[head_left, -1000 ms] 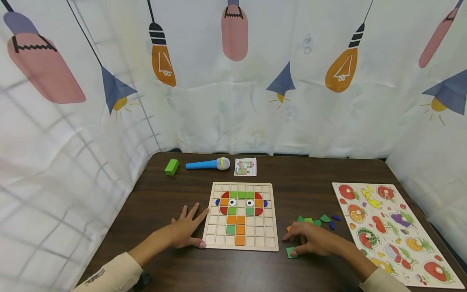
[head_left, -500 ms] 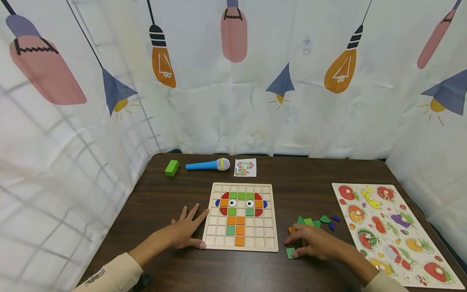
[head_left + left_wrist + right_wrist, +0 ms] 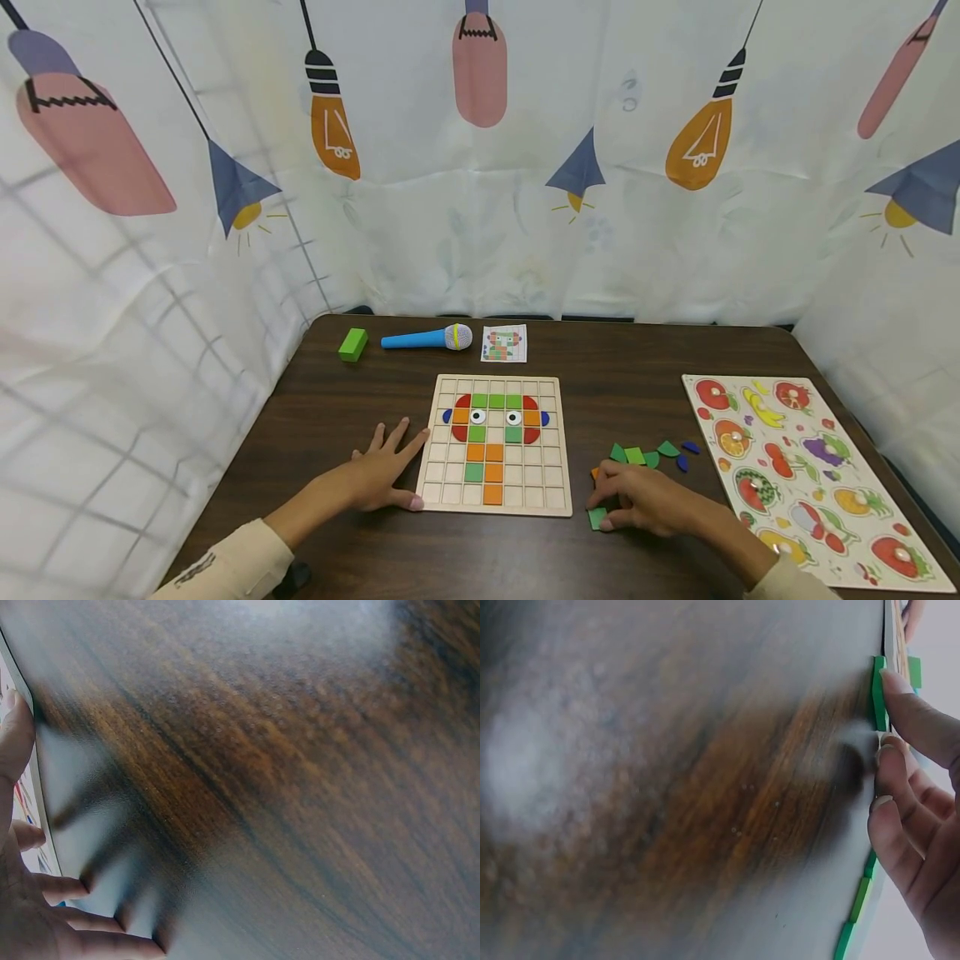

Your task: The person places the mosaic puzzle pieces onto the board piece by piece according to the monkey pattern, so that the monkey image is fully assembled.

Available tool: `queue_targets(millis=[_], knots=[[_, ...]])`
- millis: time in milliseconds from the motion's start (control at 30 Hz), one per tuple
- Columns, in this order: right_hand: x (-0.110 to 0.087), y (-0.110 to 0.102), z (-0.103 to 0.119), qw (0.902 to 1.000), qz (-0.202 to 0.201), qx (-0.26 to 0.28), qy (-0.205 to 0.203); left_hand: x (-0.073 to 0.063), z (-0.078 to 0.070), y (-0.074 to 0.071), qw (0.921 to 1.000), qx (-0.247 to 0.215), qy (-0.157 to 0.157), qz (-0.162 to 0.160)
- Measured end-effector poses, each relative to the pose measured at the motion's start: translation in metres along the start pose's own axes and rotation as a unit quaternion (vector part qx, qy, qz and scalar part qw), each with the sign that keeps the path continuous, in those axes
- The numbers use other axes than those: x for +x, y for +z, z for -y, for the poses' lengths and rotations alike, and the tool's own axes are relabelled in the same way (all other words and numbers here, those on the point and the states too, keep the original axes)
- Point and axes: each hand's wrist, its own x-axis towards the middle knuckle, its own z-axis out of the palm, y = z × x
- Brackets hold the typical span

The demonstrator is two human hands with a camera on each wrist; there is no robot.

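Observation:
A wooden grid board [image 3: 450,492] lies in the middle of the table, bearing red, green, orange and blue tiles and two round eye pieces. My left hand [image 3: 378,475] rests beside it with fingers spread, thumb and index fingertip at the board's left edge. To the board's right, my right hand [image 3: 645,498] bends over a flat green square tile [image 3: 597,518]. In the right wrist view, the thumb touches the green tile [image 3: 878,694] and the index fingertip sits at its other end. Behind the right fingers lie loose pieces, including a light green tile [image 3: 634,456] and a partly hidden orange one [image 3: 595,472].
A green block [image 3: 352,344], a blue toy microphone [image 3: 427,337] and a pattern card [image 3: 504,343] line the table's back. A fruit puzzle board [image 3: 810,483] lies at the right, next to blue half-round pieces [image 3: 682,463]. Curtains hang around the table.
My right index finger has drawn in from the board side to the green tile's upper edge, while the thumb keeps to the tile. The left hand and the board have stayed put.

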Motion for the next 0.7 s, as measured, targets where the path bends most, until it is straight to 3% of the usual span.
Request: queue_targets(millis=[333,700], knots=[[0.0019,0.0020,0.0007,0.9997,-0.006,0.003,-0.022,0.0027,0.0022,0.0019,0.9999,0.007,-0.008,0.002],[0.0100,0.0065,0.0082,0.9998,-0.003,0.007,0.018,0.0018,0.0016,0.0010,1.0000,0.007,-0.002,0.005]])
